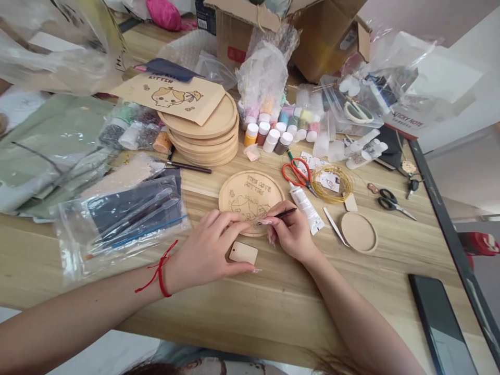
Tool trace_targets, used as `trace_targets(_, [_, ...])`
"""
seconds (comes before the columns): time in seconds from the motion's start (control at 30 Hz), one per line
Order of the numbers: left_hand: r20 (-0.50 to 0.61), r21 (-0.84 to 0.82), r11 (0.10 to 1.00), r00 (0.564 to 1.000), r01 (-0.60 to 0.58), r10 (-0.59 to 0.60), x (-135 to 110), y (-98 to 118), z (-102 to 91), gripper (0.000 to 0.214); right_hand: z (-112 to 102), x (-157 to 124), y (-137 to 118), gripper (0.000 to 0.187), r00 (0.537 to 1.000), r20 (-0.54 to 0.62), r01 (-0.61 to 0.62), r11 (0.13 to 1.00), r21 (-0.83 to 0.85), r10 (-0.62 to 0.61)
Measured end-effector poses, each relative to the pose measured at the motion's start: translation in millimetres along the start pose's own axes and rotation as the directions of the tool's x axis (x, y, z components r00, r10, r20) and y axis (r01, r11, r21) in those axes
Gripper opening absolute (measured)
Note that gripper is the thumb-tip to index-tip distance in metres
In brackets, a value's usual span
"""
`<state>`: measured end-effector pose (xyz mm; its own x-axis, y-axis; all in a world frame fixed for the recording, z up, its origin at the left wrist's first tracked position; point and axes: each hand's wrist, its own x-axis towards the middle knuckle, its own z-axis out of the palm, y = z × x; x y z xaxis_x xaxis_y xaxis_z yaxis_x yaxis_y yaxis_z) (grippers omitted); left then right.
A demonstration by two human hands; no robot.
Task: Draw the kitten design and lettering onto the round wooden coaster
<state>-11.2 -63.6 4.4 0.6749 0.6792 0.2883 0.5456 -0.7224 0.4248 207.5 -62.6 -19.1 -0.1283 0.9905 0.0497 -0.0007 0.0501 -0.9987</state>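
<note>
A round wooden plate (226, 200) with a raised rim lies flat on the table, bearing lettering and a line drawing of a kitten. My right hand (291, 229) pinches a slim dark pen (287, 212), its working end low over the drawing's lower right. At the plate's lower left edge rests my left hand (207, 250), fingers stretched out and thumb spread away from them. Between that thumb and fingers lies a small wooden tag (244, 253) with a hole in one corner. Whether the pen's tip touches the wood is hidden by my fingers.
Stacked wooden plates (205, 143) carry a printed kitten sheet (172, 96). Paint bottles (271, 139), red-handled scissors (299, 174), a white tube (307, 208) and a wire coil (332, 183) lie beyond my right hand. A small round tray (358, 232) and phone (443, 323) are at right; plastic sleeves (128, 219) at left.
</note>
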Motion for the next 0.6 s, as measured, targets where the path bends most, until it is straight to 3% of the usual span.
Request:
trace_targets(0.3, [0.037, 0.026, 0.999, 0.998, 0.048, -0.049, 0.8, 0.7, 2.8, 0.074, 2.1, -0.5, 0.7, 0.013, 0.998, -0.028, 0.052, 0.997, 0.059, -0.051])
trace_targets(0.6, [0.036, 0.026, 0.999, 0.999, 0.04, -0.041, 0.6, 0.6, 3.0, 0.072, 2.8, -1.8, 0.0, 0.014, 0.997, -0.044, 0.065, 0.997, -0.03, -0.066])
